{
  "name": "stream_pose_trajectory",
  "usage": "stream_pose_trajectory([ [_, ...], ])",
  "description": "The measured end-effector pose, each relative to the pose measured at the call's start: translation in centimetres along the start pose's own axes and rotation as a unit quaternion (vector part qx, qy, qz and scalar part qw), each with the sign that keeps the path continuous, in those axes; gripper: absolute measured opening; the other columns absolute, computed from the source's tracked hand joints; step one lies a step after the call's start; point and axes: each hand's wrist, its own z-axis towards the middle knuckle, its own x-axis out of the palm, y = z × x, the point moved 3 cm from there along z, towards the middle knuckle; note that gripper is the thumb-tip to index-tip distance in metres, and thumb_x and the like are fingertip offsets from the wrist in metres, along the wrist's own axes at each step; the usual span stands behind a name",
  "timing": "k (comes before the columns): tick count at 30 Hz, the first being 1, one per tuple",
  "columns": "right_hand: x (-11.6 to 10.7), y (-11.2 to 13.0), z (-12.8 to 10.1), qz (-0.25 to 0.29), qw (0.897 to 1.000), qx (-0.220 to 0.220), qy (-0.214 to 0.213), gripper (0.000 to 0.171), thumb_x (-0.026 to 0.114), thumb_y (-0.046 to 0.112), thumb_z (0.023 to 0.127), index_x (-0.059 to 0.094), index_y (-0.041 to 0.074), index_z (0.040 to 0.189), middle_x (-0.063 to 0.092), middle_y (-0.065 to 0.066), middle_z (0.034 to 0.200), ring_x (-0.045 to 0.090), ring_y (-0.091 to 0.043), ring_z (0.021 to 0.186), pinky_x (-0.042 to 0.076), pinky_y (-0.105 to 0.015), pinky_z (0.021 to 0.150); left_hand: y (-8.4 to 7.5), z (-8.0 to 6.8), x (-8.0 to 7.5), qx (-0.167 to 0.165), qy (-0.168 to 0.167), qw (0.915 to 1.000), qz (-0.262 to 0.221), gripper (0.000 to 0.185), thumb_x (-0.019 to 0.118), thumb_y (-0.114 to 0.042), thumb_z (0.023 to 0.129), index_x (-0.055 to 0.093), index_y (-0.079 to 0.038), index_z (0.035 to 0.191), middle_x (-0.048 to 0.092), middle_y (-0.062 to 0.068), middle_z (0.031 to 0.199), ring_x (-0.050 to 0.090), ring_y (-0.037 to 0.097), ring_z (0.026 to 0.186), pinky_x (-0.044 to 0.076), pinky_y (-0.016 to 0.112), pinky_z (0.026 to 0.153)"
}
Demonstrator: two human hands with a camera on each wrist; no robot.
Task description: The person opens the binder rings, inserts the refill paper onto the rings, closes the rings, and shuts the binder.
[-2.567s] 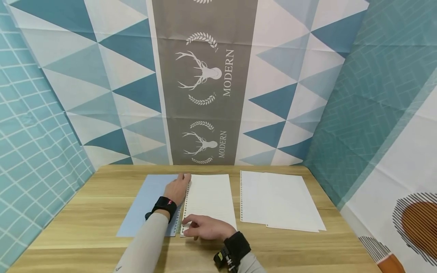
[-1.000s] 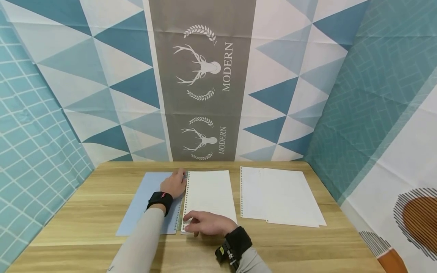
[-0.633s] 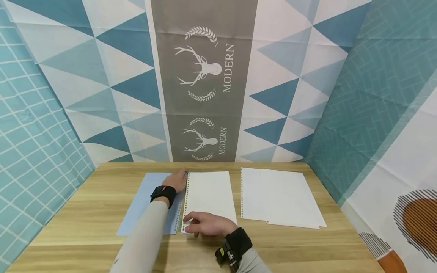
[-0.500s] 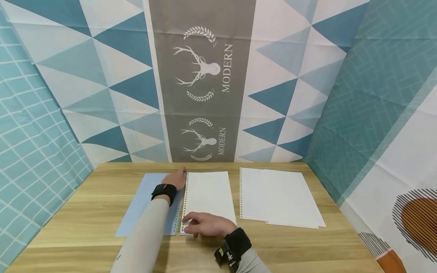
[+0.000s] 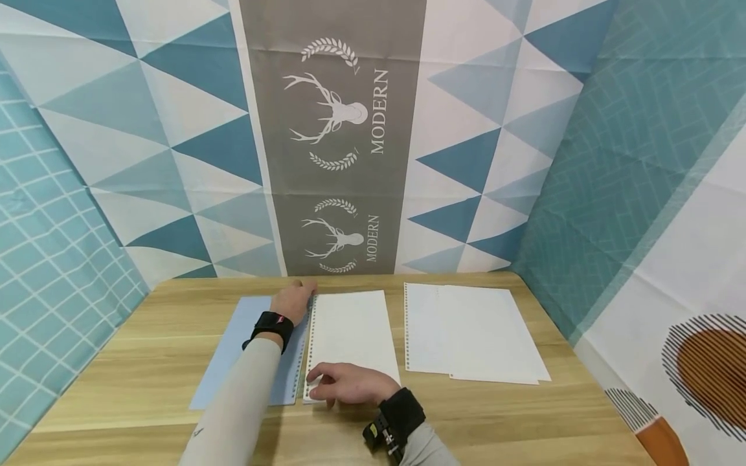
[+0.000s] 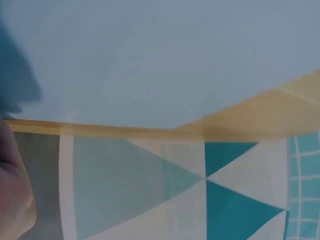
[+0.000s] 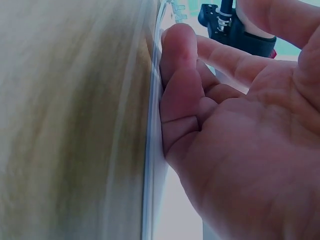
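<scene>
A loose-leaf notebook lies opened flat, with its light blue cover (image 5: 224, 353) at left and a stack of white hole-punched pages (image 5: 352, 330) at right. My left hand (image 5: 290, 303) is at the far end of the spine, over the cover's upper corner. Its fingertips are hidden in the head view, and the left wrist view catches only part of the hand (image 6: 14, 192). Near the lower holes, my right hand (image 5: 352, 383) rests on the pages with relaxed, bent fingers. Up close, its curled fingers (image 7: 181, 90) touch the paper, and a clear ring piece (image 7: 178, 11) shows beyond them.
Two overlapping sets of loose punched sheets (image 5: 486, 333) lie on the wooden table (image 5: 146, 362) right of the notebook. A patterned cloth (image 5: 332, 162) hangs behind the table, and further cloths flank both sides. Each wrist wears a black strap (image 5: 402, 414).
Along the spine, my left hand has moved slightly toward its far end. My right hand stays put on the pages. The head view has shifted a little.
</scene>
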Motion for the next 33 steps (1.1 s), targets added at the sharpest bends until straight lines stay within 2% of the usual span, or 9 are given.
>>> stream_pose_trajectory([
  [4, 0.1, 0.1, 0.1, -0.001, 1.0, -0.001, 0.002, 0.034, 0.059, 0.027, 0.101, 0.061, 0.01, 0.131, 0.067, 0.007, 0.094, 0.062, -0.007, 0.076, 0.047, -0.021, 0.071, 0.0, 0.3, -0.2, -0.014, 0.012, 0.9998, 0.013, 0.014, 0.061, -0.007, 0.097, 0.061, -0.018, 0.106, 0.063, 0.016, 0.094, 0.059, 0.033, 0.067, 0.052, 0.052, 0.059],
  [8, 0.4, 0.1, 0.2, 0.003, 1.0, 0.001, 0.002, 0.034, 0.06, 0.027, 0.101, 0.061, 0.01, 0.131, 0.066, 0.008, 0.093, 0.062, -0.007, 0.077, 0.047, -0.021, 0.07, -0.1, 0.4, -0.7, -0.033, 0.037, 0.9987, 0.012, 0.008, 0.058, -0.009, 0.099, 0.061, -0.014, 0.105, 0.064, 0.018, 0.098, 0.061, 0.037, 0.074, 0.053, 0.057, 0.067],
  [15, 0.7, 0.4, 0.3, 0.01, 1.0, 0.007, 0.003, 0.031, 0.059, 0.026, 0.101, 0.062, 0.011, 0.129, 0.068, 0.004, 0.096, 0.063, -0.007, 0.077, 0.048, -0.021, 0.069, 0.0, 0.0, -1.4, -0.038, 0.051, 0.998, -0.003, 0.003, 0.057, -0.015, 0.1, 0.057, -0.012, 0.099, 0.059, 0.016, 0.091, 0.058, 0.035, 0.073, 0.05, 0.053, 0.065],
  [20, 1.0, 0.8, 0.3, 0.021, 1.0, 0.004, 0.012, 0.031, 0.059, 0.024, 0.101, 0.062, 0.007, 0.128, 0.07, -0.005, 0.099, 0.063, -0.009, 0.077, 0.049, -0.022, 0.069, 0.9, -0.4, -1.2, -0.026, 0.057, 0.9973, -0.04, 0.01, 0.053, -0.012, 0.1, 0.05, -0.016, 0.091, 0.052, 0.012, 0.088, 0.051, 0.03, 0.071, 0.038, 0.041, 0.06],
  [23, 0.9, 1.0, 0.3, 0.025, 0.999, 0.003, 0.02, 0.031, 0.058, 0.024, 0.102, 0.061, 0.006, 0.128, 0.07, -0.005, 0.099, 0.063, -0.009, 0.078, 0.051, -0.022, 0.071, 1.5, -0.5, -1.0, -0.012, 0.058, 0.9955, -0.074, 0.012, 0.052, -0.015, 0.102, 0.05, -0.017, 0.09, 0.055, 0.01, 0.089, 0.05, 0.027, 0.073, 0.034, 0.038, 0.062],
  [26, 0.8, 1.0, 0.3, 0.022, 1.0, 0.004, 0.022, 0.032, 0.057, 0.024, 0.102, 0.061, 0.007, 0.128, 0.069, -0.001, 0.098, 0.063, -0.008, 0.078, 0.051, -0.022, 0.071, 1.7, -0.5, -1.2, -0.005, 0.055, 0.9907, -0.125, 0.012, 0.053, -0.02, 0.104, 0.058, -0.014, 0.095, 0.064, 0.011, 0.092, 0.053, 0.026, 0.077, 0.038, 0.04, 0.067],
  [29, 0.5, 1.0, 0.4, 0.017, 1.0, 0.005, 0.024, 0.033, 0.056, 0.026, 0.102, 0.06, 0.008, 0.129, 0.068, 0.002, 0.098, 0.064, -0.008, 0.079, 0.051, -0.022, 0.073, 1.7, -0.4, -1.4, -0.018, 0.054, 0.9852, -0.162, 0.015, 0.055, -0.023, 0.104, 0.065, -0.012, 0.102, 0.07, 0.013, 0.1, 0.058, 0.027, 0.082, 0.045, 0.044, 0.075],
  [33, 0.1, 1.0, 0.2, 0.031, 0.999, 0.017, 0.02, 0.03, 0.057, 0.026, 0.102, 0.061, 0.008, 0.125, 0.067, 0.0, 0.096, 0.065, -0.011, 0.079, 0.051, -0.024, 0.071, 1.4, -0.5, -1.1, -0.06, 0.062, 0.9792, -0.183, 0.017, 0.056, -0.024, 0.103, 0.068, -0.011, 0.104, 0.072, 0.015, 0.109, 0.063, 0.028, 0.088, 0.049, 0.045, 0.081],
])
